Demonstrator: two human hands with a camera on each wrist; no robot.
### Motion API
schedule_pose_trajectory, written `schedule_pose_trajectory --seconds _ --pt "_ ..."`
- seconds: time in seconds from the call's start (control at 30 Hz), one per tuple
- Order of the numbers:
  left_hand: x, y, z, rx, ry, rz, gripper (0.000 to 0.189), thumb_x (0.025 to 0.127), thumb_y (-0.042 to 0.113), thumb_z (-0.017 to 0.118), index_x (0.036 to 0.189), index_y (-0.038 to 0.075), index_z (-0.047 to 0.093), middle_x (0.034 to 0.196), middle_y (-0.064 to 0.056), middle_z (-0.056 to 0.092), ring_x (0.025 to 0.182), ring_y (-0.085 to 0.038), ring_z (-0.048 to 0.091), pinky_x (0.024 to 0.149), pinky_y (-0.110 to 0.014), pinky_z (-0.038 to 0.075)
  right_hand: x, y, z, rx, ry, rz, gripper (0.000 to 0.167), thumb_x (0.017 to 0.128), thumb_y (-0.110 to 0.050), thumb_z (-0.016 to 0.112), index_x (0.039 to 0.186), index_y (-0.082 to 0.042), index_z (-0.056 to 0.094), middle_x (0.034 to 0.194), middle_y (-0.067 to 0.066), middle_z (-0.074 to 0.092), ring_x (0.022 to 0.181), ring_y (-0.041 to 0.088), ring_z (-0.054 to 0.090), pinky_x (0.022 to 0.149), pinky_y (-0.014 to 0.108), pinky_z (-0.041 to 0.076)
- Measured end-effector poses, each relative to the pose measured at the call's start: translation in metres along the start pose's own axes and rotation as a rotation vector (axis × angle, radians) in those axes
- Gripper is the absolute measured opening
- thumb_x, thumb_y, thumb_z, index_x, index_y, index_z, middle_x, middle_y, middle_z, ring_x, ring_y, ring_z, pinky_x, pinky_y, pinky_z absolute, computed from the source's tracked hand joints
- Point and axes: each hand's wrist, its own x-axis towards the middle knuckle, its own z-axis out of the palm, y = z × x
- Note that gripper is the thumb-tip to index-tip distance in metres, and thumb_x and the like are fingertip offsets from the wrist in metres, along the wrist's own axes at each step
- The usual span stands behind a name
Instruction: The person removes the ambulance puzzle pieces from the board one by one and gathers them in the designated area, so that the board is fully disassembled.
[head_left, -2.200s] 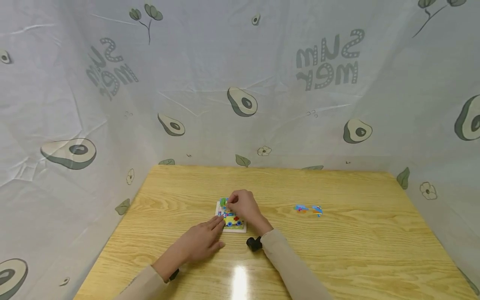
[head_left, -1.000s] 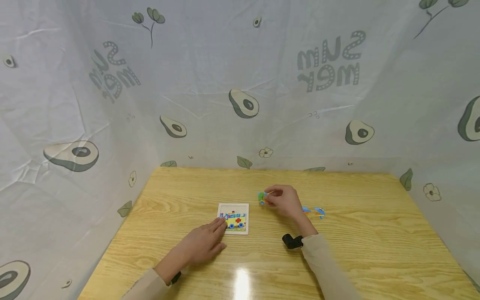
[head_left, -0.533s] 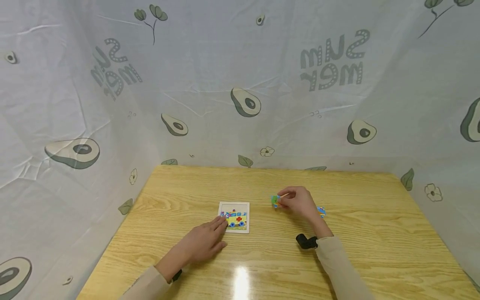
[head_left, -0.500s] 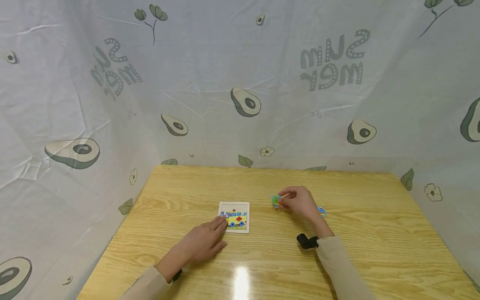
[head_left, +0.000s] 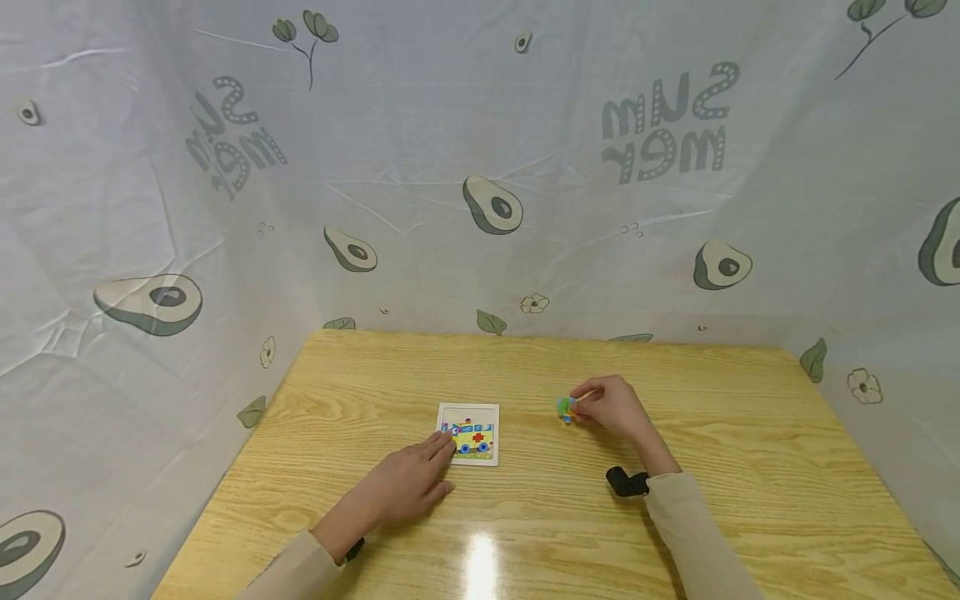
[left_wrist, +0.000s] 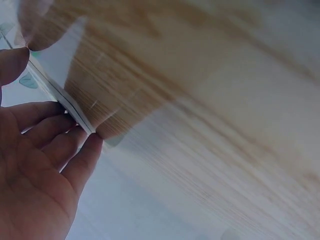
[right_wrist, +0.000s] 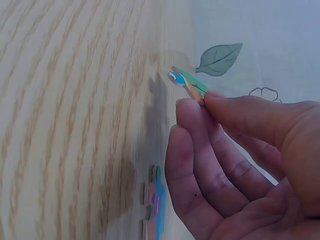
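A white-framed jigsaw puzzle [head_left: 489,408] lies left of centre on the table. Its lower part shows a yellow ambulance picture; the upper part is bare backing. The fingers of my left hand [head_left: 408,486] rest on its left side, nearly straight; in the left wrist view the fingertips [left_wrist: 95,142] meet the board's edge. Off to the right, my right hand [head_left: 617,408] pinches a green, blue and orange puzzle piece [head_left: 565,408] between thumb and fingers. In the right wrist view that puzzle piece [right_wrist: 190,86] is tilted, held above the table.
Loose puzzle pieces [right_wrist: 157,205] lie on the table under the right hand, hidden behind it in the head view. A pale wood-grain table [head_left: 375,375] is bordered by an avocado-print curtain [head_left: 420,275] at the back and sides.
My right hand has carried the green piece out of the puzzle's upper left and moved rightward, over the loose pieces. The left hand has stayed on the puzzle's left side.
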Motion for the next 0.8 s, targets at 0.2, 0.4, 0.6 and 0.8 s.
schedule_pose_trajectory --seconds 0.2,0.4,0.6,0.8 --pt "-0.0003 0.0001 -0.0005 0.001 0.0 0.003 0.063 0.111 0.041 0.051 0.159 0.001 0.043 0.167 -0.017 0.043 0.155 -0.029 0.045 0.119 -0.045 0.049 0.0005 0.0032 -0.0015 -0.037 0.01 0.025 0.024 0.099 -0.005 0.071 0.118 0.009 0.073 0.1 0.023 0.079 0.079 0.023 0.079 0.07 0.034 0.067" --pt "0.0006 0.0009 -0.0027 0.008 -0.01 0.008 0.062 0.112 0.04 0.049 0.159 0.001 0.043 0.167 -0.017 0.042 0.155 -0.029 0.044 0.12 -0.044 0.048 0.0029 0.0064 -0.0021 -0.101 0.027 0.051 0.02 0.098 -0.007 0.071 0.113 0.005 0.076 0.095 0.018 0.08 0.074 0.018 0.077 0.067 0.033 0.065" --pt "0.0009 0.0011 -0.0025 0.005 -0.016 0.005 0.063 0.112 0.04 0.049 0.16 0.0 0.042 0.167 -0.018 0.042 0.155 -0.03 0.043 0.12 -0.044 0.048 0.0032 0.0056 -0.003 -0.16 0.021 0.048 0.019 0.096 -0.011 0.073 0.109 0.002 0.077 0.092 0.015 0.08 0.073 0.017 0.074 0.064 0.031 0.061" --pt "0.0002 0.0001 -0.0003 0.014 -0.01 0.003 0.063 0.112 0.041 0.048 0.16 0.001 0.041 0.168 -0.016 0.041 0.156 -0.029 0.043 0.121 -0.044 0.048 0.0036 0.0041 -0.003 -0.184 0.016 0.026 0.017 0.095 -0.009 0.073 0.105 0.004 0.077 0.091 0.015 0.078 0.074 0.017 0.072 0.065 0.029 0.059"
